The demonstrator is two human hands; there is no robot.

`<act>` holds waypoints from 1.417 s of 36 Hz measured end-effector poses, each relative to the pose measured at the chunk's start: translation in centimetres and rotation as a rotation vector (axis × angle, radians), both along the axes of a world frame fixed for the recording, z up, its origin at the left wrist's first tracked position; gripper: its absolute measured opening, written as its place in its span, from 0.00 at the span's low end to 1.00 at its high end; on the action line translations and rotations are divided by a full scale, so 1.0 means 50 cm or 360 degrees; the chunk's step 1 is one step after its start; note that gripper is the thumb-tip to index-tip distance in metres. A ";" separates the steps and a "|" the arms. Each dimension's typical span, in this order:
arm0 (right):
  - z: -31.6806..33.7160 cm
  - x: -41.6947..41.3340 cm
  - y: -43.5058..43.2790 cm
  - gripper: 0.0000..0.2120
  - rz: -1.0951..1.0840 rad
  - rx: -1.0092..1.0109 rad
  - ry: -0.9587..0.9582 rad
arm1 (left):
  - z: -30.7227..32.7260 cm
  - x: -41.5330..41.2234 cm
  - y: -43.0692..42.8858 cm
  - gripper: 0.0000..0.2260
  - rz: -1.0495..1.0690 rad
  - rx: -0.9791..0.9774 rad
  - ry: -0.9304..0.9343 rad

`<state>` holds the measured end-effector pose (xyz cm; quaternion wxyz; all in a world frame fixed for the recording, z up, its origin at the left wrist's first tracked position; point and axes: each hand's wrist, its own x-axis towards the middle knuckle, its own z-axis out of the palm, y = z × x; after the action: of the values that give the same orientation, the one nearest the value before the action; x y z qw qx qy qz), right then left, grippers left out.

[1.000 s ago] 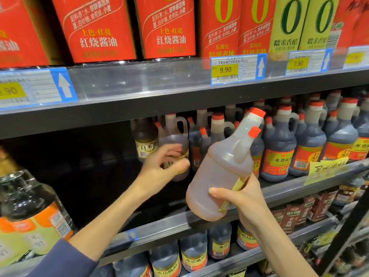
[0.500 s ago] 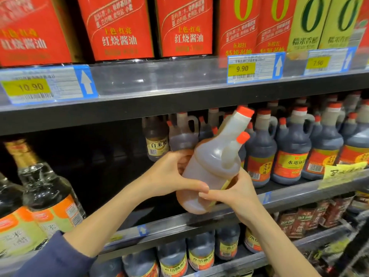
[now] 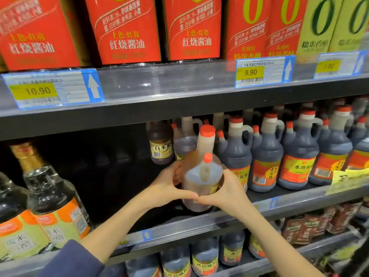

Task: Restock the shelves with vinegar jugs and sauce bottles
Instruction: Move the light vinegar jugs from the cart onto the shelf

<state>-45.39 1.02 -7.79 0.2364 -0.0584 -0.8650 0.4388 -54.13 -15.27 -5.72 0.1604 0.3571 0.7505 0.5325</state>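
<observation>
Item: pale vinegar jug, upright. Your left hand and right hand wrap its sides, likely to seat it squarely beside the dark jugs.

Dark blue left sleeve, bare left hand, bare right hand

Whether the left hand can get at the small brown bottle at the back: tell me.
Probably yes, once freed: the left hand grips the pale jug, yet the brown bottle stands just beyond it with nothing between.
</observation>
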 end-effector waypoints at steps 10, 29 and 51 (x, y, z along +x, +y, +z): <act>-0.010 -0.016 -0.008 0.31 -0.0109 0.0028 -0.0130 | -0.037 -0.040 -0.001 0.32 -0.0060 0.0089 -0.0229; -0.041 -0.005 0.043 0.33 0.0257 -0.0298 -0.0181 | 0.041 0.040 -0.008 0.35 0.0649 -0.0430 0.1080; -0.090 -0.009 -0.009 0.20 -0.0441 0.0148 0.0245 | 0.076 -0.047 0.003 0.14 0.0015 -0.0218 0.0484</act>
<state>-45.85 0.56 -12.30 0.3626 -0.1324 -0.8473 0.3648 -56.46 -15.11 -1.95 0.0665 0.4183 0.8022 0.4207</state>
